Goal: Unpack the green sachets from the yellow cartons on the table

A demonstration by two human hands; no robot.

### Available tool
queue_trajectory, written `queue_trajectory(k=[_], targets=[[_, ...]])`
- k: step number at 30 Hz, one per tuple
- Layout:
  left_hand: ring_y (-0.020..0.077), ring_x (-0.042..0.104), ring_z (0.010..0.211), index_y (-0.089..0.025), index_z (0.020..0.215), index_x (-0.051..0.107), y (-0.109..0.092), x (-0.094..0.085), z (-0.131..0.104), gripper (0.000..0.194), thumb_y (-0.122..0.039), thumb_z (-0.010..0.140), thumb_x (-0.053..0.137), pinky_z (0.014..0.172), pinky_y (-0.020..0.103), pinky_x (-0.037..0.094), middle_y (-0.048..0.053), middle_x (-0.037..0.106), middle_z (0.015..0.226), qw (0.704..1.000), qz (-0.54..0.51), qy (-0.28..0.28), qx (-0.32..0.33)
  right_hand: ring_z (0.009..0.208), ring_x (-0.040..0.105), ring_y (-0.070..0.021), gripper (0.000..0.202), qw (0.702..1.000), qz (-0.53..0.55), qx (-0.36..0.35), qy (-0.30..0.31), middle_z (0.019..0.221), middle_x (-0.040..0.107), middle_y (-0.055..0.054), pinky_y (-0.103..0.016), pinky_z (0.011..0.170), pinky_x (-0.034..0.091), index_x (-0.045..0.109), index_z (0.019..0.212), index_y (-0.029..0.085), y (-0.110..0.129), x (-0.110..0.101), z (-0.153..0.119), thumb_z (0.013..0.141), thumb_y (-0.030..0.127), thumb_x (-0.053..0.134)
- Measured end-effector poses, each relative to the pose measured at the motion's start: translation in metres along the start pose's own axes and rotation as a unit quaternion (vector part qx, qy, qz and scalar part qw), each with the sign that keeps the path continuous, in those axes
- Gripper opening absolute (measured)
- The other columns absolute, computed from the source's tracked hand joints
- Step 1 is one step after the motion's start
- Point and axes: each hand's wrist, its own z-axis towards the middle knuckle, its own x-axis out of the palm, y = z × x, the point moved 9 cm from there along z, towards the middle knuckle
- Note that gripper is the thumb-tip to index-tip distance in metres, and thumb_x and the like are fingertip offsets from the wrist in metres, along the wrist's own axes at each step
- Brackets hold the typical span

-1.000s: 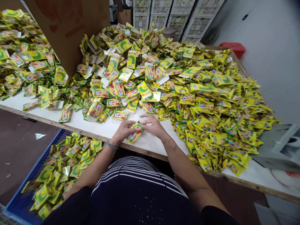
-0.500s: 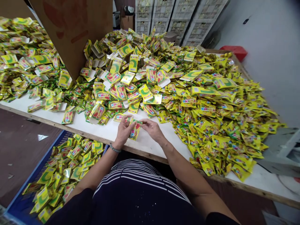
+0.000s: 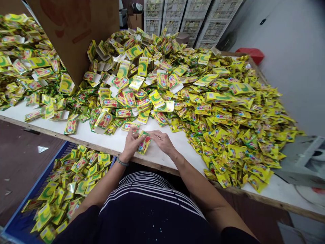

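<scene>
My left hand (image 3: 131, 144) grips a small yellow-green carton (image 3: 144, 145) with a red printed front, thumb across its face. My right hand (image 3: 162, 139) is closed, its fingertips pressed at the carton's upper end; they hide that end. The carton is tilted above the table's front edge. Just behind my left hand another small carton (image 3: 130, 126) lies flat on the white table (image 3: 167, 157). Beyond the hands is a heap of cartons (image 3: 129, 98), some with white flaps open. To the right spreads a large pile of shiny yellow sachets (image 3: 228, 135).
Below the table at left stands a blue crate (image 3: 38, 189) full of cartons. An upright cardboard panel (image 3: 76, 37) divides the heap from more packs at far left. White crates (image 3: 175, 20) are stacked at the back. A grey metal device (image 3: 302, 159) sits at right.
The right fingers have shifted over the carton's upper end, where a green edge showed before. The carton is tilted slightly more. The whole view has shifted a little.
</scene>
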Motion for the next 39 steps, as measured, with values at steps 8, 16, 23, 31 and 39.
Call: queue_trajectory(k=[8,16,23,31,39], targets=[[0.0081,0.052,0.048,-0.02,0.106,0.05,0.002,0.003,-0.003,0.056,-0.041,0.066,0.083,0.05,0.019,0.036,-0.008,0.061,0.059,1.0,-0.003,0.021,0.016,0.079,0.067,-0.0206,0.035,0.992,0.096,0.08,-0.006,0.086,0.076,-0.004,-0.035,0.075,0.053,0.079,0.09,0.022,-0.017,0.005,0.003,0.073,0.052,0.075],[0.0129,0.064,0.06,-0.016,0.114,0.055,-0.007,0.013,-0.008,0.059,-0.042,0.069,0.083,0.058,0.022,0.044,-0.001,0.069,0.069,0.997,0.003,0.076,0.012,0.082,0.069,-0.0212,0.028,0.983,0.142,0.116,0.029,0.085,0.078,-0.004,-0.037,0.082,0.053,0.081,0.085,0.022,-0.027,-0.008,0.003,0.069,0.046,0.078],[0.0076,0.052,0.047,-0.016,0.109,0.059,-0.002,0.007,-0.009,0.054,-0.046,0.071,0.082,0.049,0.019,0.036,-0.005,0.064,0.059,0.998,-0.047,0.038,0.005,0.09,0.066,-0.0211,0.026,0.998,-0.01,-0.054,0.033,0.093,0.077,-0.006,-0.037,0.085,0.052,0.079,0.104,0.026,0.013,-0.007,-0.005,0.088,0.035,0.062],[0.0054,0.044,0.044,-0.018,0.114,0.053,-0.007,0.004,-0.01,0.063,-0.044,0.067,0.084,0.047,0.017,0.031,-0.009,0.057,0.055,0.998,-0.062,0.033,-0.011,0.097,0.064,-0.0224,0.031,0.994,-0.045,-0.104,-0.008,0.103,0.076,-0.007,-0.04,0.089,0.053,0.074,0.117,0.027,0.024,0.004,-0.009,0.096,0.038,0.054],[0.007,0.042,0.043,-0.019,0.12,0.051,-0.018,-0.023,-0.023,0.068,-0.052,0.068,0.08,0.046,0.018,0.029,-0.008,0.059,0.057,0.992,0.095,0.064,-0.044,0.104,0.064,-0.0223,0.03,0.976,-0.111,-0.179,0.048,0.11,0.075,-0.007,-0.041,0.095,0.051,0.074,0.115,0.025,0.033,0.032,-0.013,0.096,0.039,0.055]])
